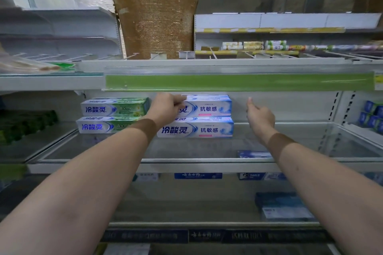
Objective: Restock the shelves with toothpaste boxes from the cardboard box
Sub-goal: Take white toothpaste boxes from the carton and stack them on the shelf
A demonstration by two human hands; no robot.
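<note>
Two white-and-blue toothpaste boxes lie stacked on the middle shelf (290, 128). My left hand (165, 107) grips the left end of the top white-and-blue box (209, 105), fingers curled over its upper edge. The lower box (199, 129) lies under it. To their left sits a stack of two green-and-white toothpaste boxes (112, 116). My right hand (260, 116) hovers to the right of the stack, holding nothing, fingers loosely bent. The cardboard box is out of view.
A green price rail (238, 83) fronts the shelf above. Dark green boxes (27, 124) sit at far left, blue boxes (373, 114) at far right. A clear front lip (207, 160) edges the shelf. More boxes (284, 207) lie on the lower shelf.
</note>
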